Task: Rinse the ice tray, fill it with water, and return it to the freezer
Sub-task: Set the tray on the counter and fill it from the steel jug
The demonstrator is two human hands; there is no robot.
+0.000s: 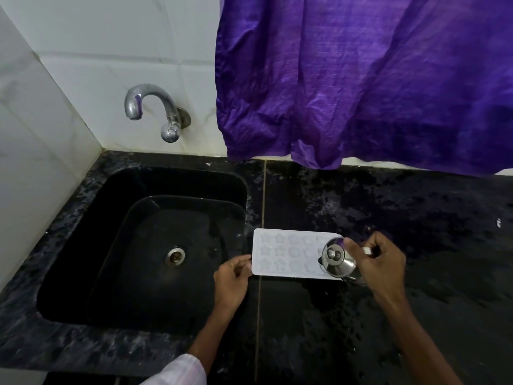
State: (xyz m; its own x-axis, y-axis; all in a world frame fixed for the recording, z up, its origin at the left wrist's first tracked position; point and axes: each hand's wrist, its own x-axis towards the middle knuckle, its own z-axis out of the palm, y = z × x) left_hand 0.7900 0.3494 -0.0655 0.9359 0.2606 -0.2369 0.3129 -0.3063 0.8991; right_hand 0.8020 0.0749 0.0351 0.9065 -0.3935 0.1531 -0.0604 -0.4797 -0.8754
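Ice tray (288, 255) lies flat on the black counter (388, 218), just right of the sink (138, 190) rim, long axis running left–right. Left hand (231, 279) pinches its left short edge, fingers closed on the rim. Right hand (380, 257) grips a small steel jug (337, 258), tilted over the tray's right end — filling step, judged. Pour presumably works leftward along that axis toward the steadying hand; tap (147, 107) appears off
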